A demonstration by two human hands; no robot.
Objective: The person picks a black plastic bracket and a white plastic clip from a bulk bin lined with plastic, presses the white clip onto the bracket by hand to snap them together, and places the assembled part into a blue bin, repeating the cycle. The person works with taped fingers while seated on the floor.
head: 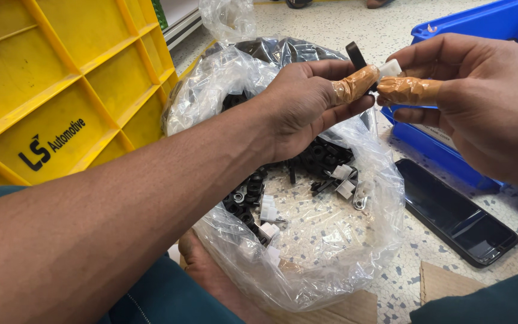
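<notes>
Speckled floor [391,24], phone [455,211], yellow crate [61,90]; both hands' taped fingers [355,85] pinched on small black-and-white part [372,65] above parts bag [307,240].

A yellow plastic crate [61,78] with black lettering is filling the upper left of the frame, while a bright blue bin [481,36] is showing at upper right. Tan-brown tape is wrapping the thumb of the left hand [307,105] and of the right hand [475,102], which are pinching a small white clip [389,68] and a black ring [355,55]. At centre, a clear plastic bag [307,240] is showing black and white parts over a speckled cream terrazzo floor [403,282]. A glossy black phone [454,213] is lying at lower right, near brown cardboard [445,279] and teal trousers [163,300].
</notes>
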